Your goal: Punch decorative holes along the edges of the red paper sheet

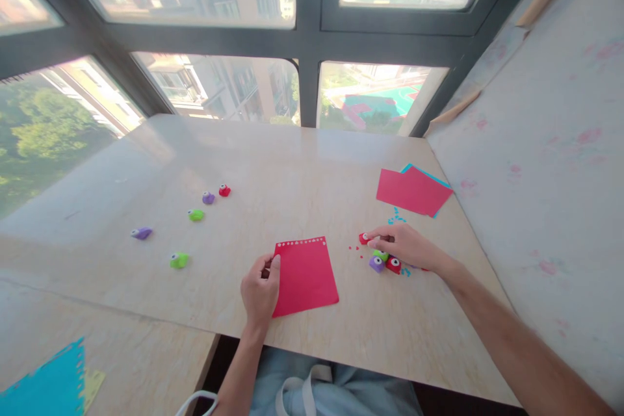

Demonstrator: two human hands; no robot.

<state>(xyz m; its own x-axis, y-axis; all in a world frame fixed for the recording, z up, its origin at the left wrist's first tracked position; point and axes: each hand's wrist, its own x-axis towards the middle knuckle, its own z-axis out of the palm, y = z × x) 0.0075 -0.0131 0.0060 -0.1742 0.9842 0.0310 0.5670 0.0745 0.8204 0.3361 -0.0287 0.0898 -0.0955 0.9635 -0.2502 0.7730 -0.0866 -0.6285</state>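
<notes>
Left hand [260, 289] closed lightly on left edge of red paper sheet [305, 275], thumb on top, fingers curled at the edge; sheet pinned flat on worktop [273, 162]. Right hand [407, 247] loosely curled, palm down, fingertips resting on a cluster of small paper punches [383, 259] just right of the sheet; whether any one punch is actually gripped cannot be told.

Red sheet: square, thin, lying flat near the front edge of the worktop, between the two hands. Row of small punched holes along its top edge. Judged very light and floppy, easily creased or slid on the smooth surface; best held by an edge or corner with a flat pinch, or pressed down with the palm.

Punches in cluster: red, green, purple, each with a white button. Judged small, hard plastic, light, apt to skid; best taken between thumb and forefinger at the sides.

Red specks of punched waste [355, 248] between sheet and cluster; blue specks [396, 216] further back.

Stack of red and blue paper [413, 191] toward the right rear. Five more punches [195, 215] scattered well apart on the left half. Blue paper with zigzag edge [51, 385] at lower left on a neighbouring surface. Windows beyond.
</notes>
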